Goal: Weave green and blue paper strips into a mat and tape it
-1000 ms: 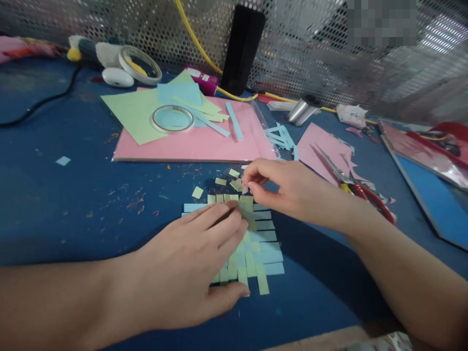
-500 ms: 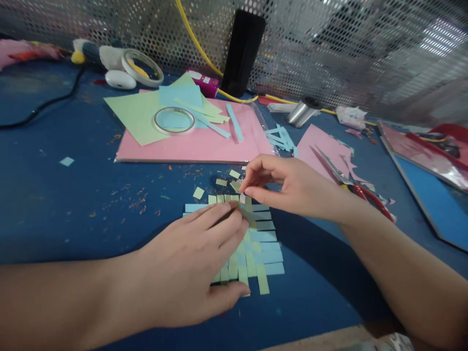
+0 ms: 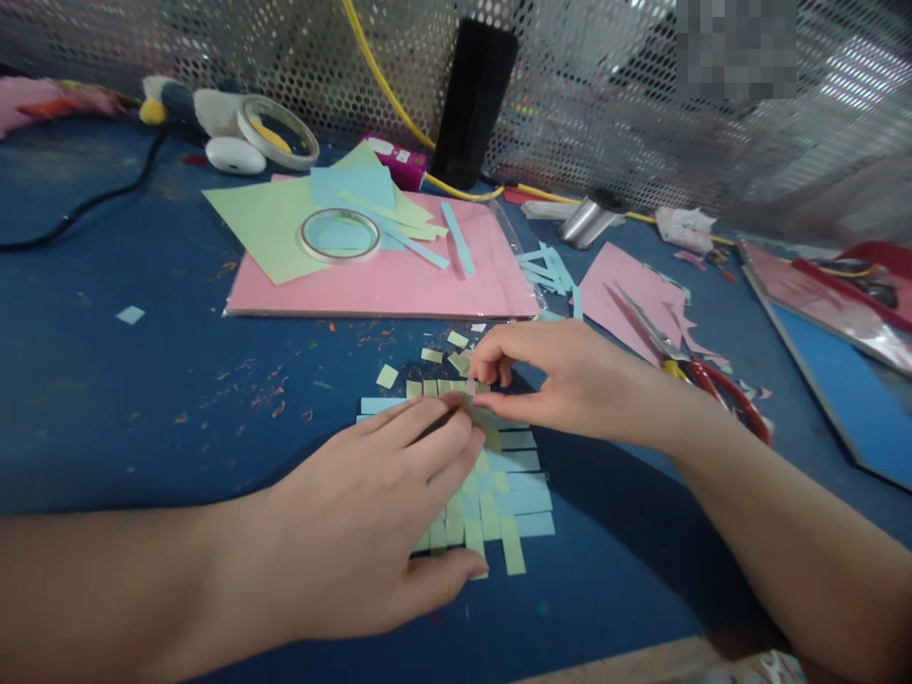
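A mat of interlaced green and light blue paper strips (image 3: 523,480) lies on the blue table. My left hand (image 3: 389,503) rests flat across its left part, thumb stretched out near the lower edge, hiding much of the weave. At the top edge of the mat, my right hand (image 3: 531,375) has thumb and index finger close together round a small pale piece, partly hidden, beside the left fingertips. Small green paper pieces (image 3: 431,355) lie just above the mat.
Behind are a pink paper pack (image 3: 370,299), a tape roll (image 3: 340,235) and loose blue strips (image 3: 547,269). Red-handled scissors (image 3: 719,385) lie right, near my right forearm, by pink paper (image 3: 611,294). A black object (image 3: 474,104) leans on the mesh.
My right hand has moved slightly down, its thumb now lower against the mat's top edge. My left hand stays in place.
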